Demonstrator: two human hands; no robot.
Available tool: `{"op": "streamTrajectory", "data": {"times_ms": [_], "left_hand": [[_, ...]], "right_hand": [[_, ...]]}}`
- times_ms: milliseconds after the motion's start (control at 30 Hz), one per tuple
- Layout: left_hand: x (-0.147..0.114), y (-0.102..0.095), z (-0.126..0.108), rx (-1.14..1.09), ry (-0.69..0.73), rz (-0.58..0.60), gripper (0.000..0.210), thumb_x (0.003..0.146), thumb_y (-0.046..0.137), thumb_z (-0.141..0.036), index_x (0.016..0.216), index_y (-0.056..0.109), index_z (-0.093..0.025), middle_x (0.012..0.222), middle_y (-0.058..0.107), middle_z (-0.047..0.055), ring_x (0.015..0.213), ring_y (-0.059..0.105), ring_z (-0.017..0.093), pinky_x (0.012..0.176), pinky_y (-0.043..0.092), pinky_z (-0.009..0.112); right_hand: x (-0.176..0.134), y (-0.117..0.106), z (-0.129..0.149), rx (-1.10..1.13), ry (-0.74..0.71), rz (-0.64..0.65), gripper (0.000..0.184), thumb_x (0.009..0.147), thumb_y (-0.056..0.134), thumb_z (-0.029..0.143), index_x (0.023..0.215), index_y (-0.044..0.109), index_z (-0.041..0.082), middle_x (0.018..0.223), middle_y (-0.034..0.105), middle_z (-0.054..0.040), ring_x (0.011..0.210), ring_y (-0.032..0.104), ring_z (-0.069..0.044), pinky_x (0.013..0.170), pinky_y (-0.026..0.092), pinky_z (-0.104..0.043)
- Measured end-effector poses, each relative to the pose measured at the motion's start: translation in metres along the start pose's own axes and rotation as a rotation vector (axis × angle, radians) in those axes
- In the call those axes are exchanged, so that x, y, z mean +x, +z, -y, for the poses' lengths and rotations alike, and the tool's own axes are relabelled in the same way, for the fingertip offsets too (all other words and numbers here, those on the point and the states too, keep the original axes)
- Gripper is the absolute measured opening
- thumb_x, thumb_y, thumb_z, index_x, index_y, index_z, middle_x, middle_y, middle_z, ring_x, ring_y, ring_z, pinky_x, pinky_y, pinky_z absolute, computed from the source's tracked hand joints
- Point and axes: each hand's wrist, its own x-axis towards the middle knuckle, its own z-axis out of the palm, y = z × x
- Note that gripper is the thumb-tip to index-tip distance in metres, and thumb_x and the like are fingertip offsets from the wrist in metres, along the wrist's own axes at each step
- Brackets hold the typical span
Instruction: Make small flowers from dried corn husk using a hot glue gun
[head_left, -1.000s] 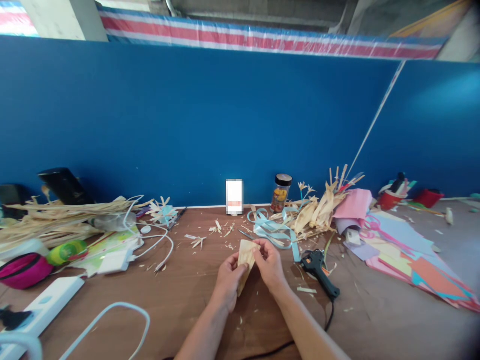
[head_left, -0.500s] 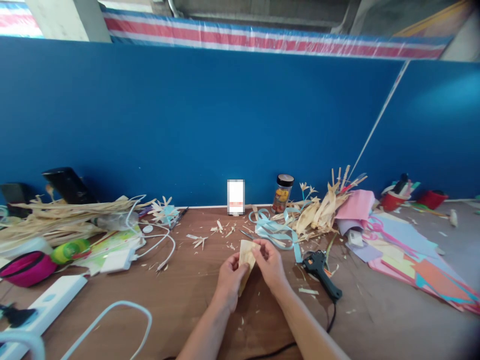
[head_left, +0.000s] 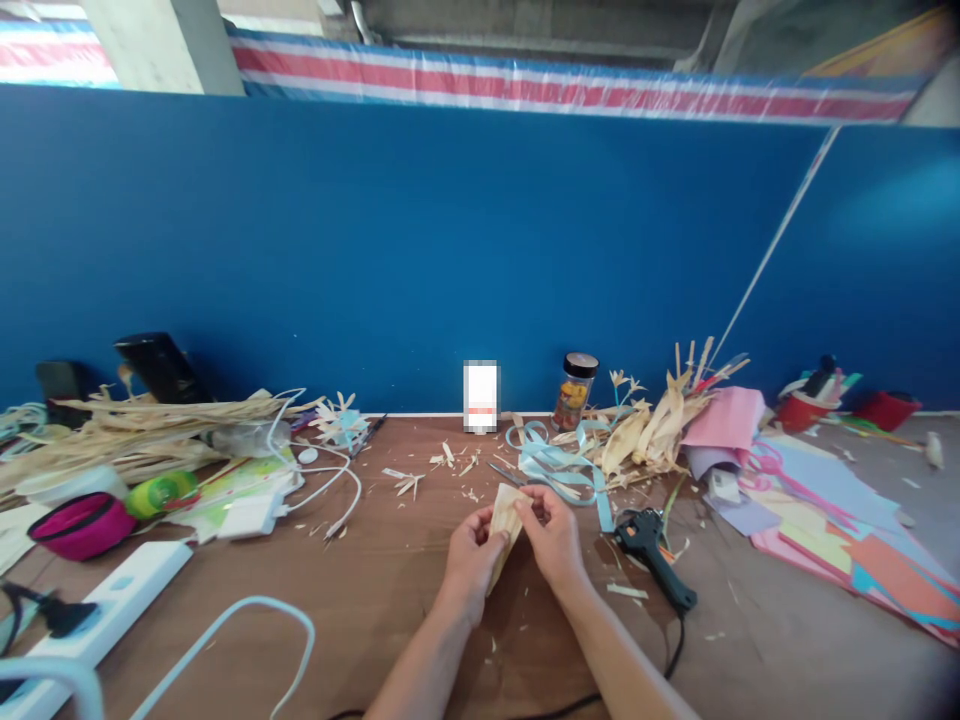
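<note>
Between my two hands is a pale, flat piece of corn husk (head_left: pixel 507 508), held tilted above the brown table. My left hand (head_left: pixel 472 560) pinches its left edge with thumb and fingers. On the upper right edge, my right hand (head_left: pixel 551 535) grips it, thumb in front. The husk's lower end hangs below my left thumb. Just beyond my hands lie light blue ribbon (head_left: pixel 555 465) and scissors, their blade tips (head_left: pixel 501 470) partly showing. A black hot glue gun (head_left: pixel 654 555) rests to the right of my right hand.
Dried husks (head_left: pixel 652 430) lie at the back right, near a jar (head_left: pixel 576 392) and coloured paper (head_left: pixel 877 500). On the left are a husk pile (head_left: pixel 172 425), a pink pouch (head_left: pixel 82 525), a white power strip (head_left: pixel 124 600) and cables. A blue partition (head_left: pixel 450 230) stands behind.
The whole view has shifted slightly, so things sit a little farther right. Both hands keep their hold on the husk, with only slight finger movement.
</note>
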Motion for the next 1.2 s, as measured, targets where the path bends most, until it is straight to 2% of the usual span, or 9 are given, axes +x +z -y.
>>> {"op": "streamTrajectory", "data": {"times_ms": [300, 800, 1033, 1200], "left_hand": [[0.0008, -0.0005, 0.0019, 0.030, -0.006, 0.000, 0.037, 0.057, 0.060, -0.010, 0.095, 0.056, -0.010, 0.077, 0.068, 0.007, 0.064, 0.061, 0.015, 0.063, 0.045, 0.023], [0.0024, -0.0029, 0.0041, 0.031, 0.005, 0.001, 0.038, 0.059, 0.060, -0.011, 0.097, 0.055, -0.010, 0.081, 0.068, 0.008, 0.071, 0.062, 0.017, 0.067, 0.045, 0.025], [0.0031, -0.0023, 0.0047, 0.002, 0.006, -0.001, 0.037, 0.059, 0.061, -0.013, 0.095, 0.055, -0.011, 0.078, 0.068, 0.007, 0.066, 0.062, 0.017, 0.061, 0.045, 0.024], [0.0033, -0.0023, 0.0041, 0.030, 0.003, -0.026, 0.039, 0.056, 0.062, -0.011, 0.095, 0.056, -0.010, 0.078, 0.067, 0.007, 0.068, 0.061, 0.016, 0.063, 0.045, 0.023]], "right_hand": [[0.0020, -0.0029, 0.0027, -0.025, 0.012, -0.041, 0.024, 0.073, 0.051, 0.036, 0.078, 0.060, 0.015, 0.068, 0.063, -0.0036, 0.063, 0.056, -0.016, 0.060, 0.045, -0.026], [0.0034, -0.0030, 0.0015, -0.030, 0.002, -0.055, 0.028, 0.078, 0.043, 0.038, 0.082, 0.059, 0.015, 0.073, 0.062, -0.0038, 0.066, 0.055, -0.016, 0.062, 0.043, -0.025], [0.0015, 0.0002, -0.0042, 0.009, 0.010, 0.067, 0.025, 0.071, 0.055, 0.033, 0.088, 0.055, 0.015, 0.069, 0.061, -0.0027, 0.059, 0.054, -0.015, 0.055, 0.044, -0.024], [0.0025, -0.0007, -0.0038, -0.052, 0.005, -0.001, 0.020, 0.072, 0.053, 0.032, 0.082, 0.057, 0.016, 0.069, 0.061, -0.0026, 0.060, 0.054, -0.015, 0.058, 0.044, -0.024]]}}
